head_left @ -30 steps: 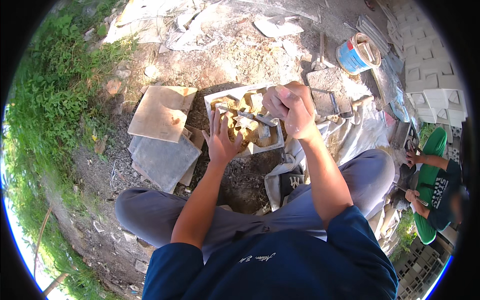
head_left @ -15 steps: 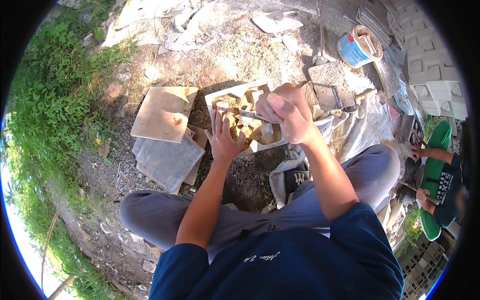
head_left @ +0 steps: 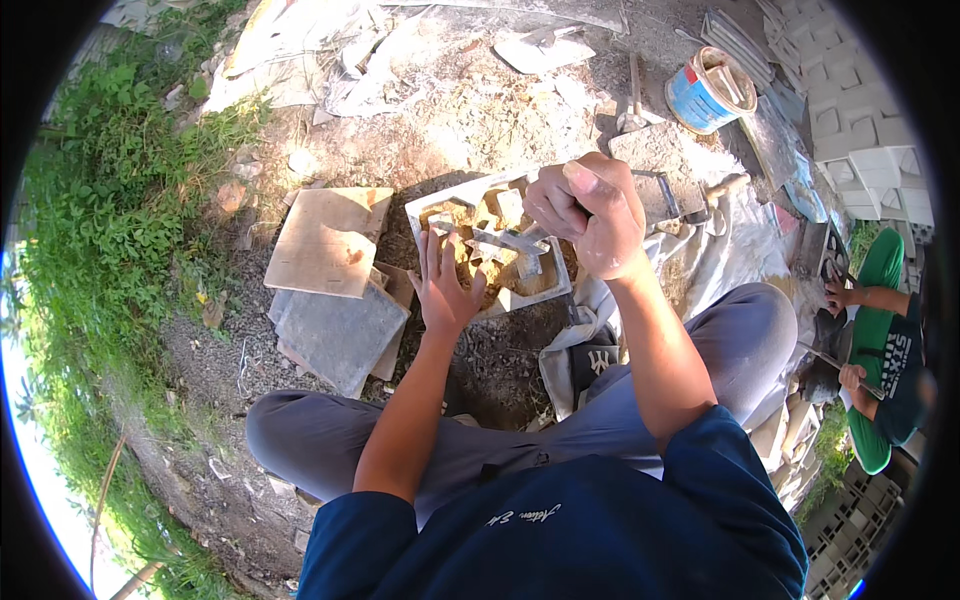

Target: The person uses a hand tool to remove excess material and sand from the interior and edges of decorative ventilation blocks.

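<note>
I observe the pale openwork block (head_left: 455, 198) on the ground before the crossed legs, tan granular material in its recesses. The left hand (head_left: 447, 290) is spread over its left edge, gripping nothing visible. The right hand (head_left: 590, 215) is clenched above its right side; contents: I cannot tell. Leftward, a tan panel (head_left: 325, 240) overlaps a grey slab (head_left: 345, 335). A blue bucket (head_left: 695, 103) stands beyond, right.

Right fingers (head_left: 556, 207) | higher in view, rightward | more of grey strip (head_left: 528, 243) showing
</note>
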### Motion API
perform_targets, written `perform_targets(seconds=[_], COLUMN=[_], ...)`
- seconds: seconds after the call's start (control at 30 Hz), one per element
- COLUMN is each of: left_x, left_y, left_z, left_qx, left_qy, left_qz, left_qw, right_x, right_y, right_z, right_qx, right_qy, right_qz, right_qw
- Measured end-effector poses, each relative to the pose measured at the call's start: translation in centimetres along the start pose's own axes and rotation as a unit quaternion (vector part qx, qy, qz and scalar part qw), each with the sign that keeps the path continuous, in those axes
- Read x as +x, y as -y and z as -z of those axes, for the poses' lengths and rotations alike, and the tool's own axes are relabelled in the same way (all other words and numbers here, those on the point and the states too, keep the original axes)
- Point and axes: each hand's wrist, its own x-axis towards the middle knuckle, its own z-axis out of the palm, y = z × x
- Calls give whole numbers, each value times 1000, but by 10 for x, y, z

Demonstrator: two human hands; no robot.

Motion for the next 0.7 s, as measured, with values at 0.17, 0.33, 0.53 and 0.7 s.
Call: perform_targets(seconds=[0.17,0.33,0.53,0.7], left_x=[3,2,4,2], left_y=[-7,-3,-5,-3], left_z=[-2,-1,-4,0], left_qx=[-20,-30,-47,-4], left_qy=[-5,-18,-45,-5], left_qz=[-8,-15,-48,-2], left_qw=[1000,999,997,1000], right_x=[-3,0,-6,-2], right_y=[-9,6,-31,-7], right_z=[0,5,16,2], right_qx=[-109,-66,-67,-82], right_qy=[-16,-13,12,63], right_qz=[-19,0,-48,-13], right_qw=[994,998,997,995])
